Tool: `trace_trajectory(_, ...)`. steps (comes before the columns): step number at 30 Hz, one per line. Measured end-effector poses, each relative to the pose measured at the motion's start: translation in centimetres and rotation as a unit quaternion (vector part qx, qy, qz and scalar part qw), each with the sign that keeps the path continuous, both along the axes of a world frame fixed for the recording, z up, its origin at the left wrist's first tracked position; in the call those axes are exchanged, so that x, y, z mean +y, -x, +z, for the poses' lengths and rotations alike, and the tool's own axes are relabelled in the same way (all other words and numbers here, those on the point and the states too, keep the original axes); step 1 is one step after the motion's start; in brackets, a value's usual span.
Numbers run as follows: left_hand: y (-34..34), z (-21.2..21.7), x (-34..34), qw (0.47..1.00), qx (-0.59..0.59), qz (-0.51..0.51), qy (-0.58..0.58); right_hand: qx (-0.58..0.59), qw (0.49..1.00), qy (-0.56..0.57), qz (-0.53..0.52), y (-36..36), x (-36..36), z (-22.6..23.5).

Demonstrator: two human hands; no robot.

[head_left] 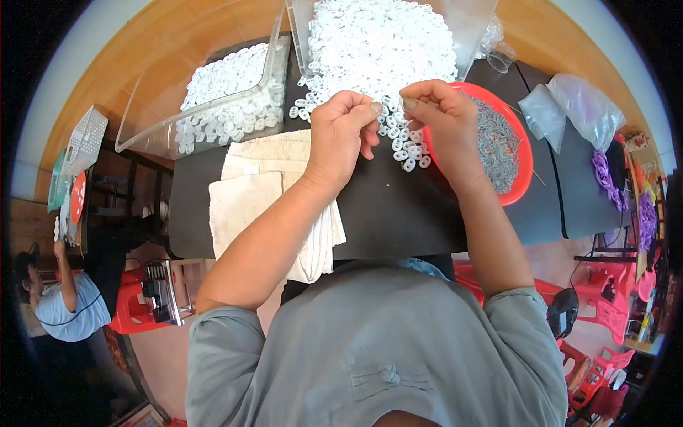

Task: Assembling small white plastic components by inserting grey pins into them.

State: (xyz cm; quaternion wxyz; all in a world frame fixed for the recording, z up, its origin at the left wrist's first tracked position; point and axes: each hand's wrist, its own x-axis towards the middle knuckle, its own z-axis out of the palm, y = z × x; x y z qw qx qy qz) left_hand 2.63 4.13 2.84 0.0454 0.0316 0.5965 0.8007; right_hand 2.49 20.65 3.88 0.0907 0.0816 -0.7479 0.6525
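Left hand and right hand above loose white pieces

Each grip has thumb and forefinger drawn close; whether either pinches anything is too small to tell. The white pieces lie on the dark desk before a heaped clear bin. A red bowl of slim grey pieces stands beside the right hand.

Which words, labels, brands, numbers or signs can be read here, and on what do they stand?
None can be read.
White pieces, red bowl, cloths: no lettering shows.
Small items at far right: too small and blurred to tell.
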Motion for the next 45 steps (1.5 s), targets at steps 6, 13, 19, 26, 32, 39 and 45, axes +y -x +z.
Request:
trace_trajectory(6,-0.2,0.4,0.0,1.0,0.014,0.007,0.007,-0.035,0.995,0.083,0.047,0.1,0.0,0.7)
trace_trajectory(13,-0.3,0.6,-0.1,0.999,0.023,0.002,0.026,-0.032,0.993,0.092,0.07,-0.3,-0.3,1.3)
trace_trajectory(19,-0.4,0.7,-0.2,0.999,0.029,0.005,0.03,-0.024,0.992,0.098,0.079,-0.5,-0.4,1.3)
trace_trajectory(26,-0.4,0.7,-0.1,0.999,0.035,0.007,0.03,-0.022,0.992,0.096,0.075,-0.5,-0.3,1.1)
trace_trajectory(32,-0.6,1.0,0.0,0.999,0.031,0.014,0.031,-0.012,0.994,0.09,0.068,-0.5,-0.4,1.3)
trace_trajectory(39,-0.7,1.1,0.1,0.999,0.025,0.015,0.033,-0.024,0.994,0.084,0.062,-0.6,-0.5,1.5)
trace_trajectory(45,-0.7,1.1,0.0,0.999,0.033,0.017,0.025,-0.05,0.989,0.115,0.082,-0.4,-0.4,1.4)
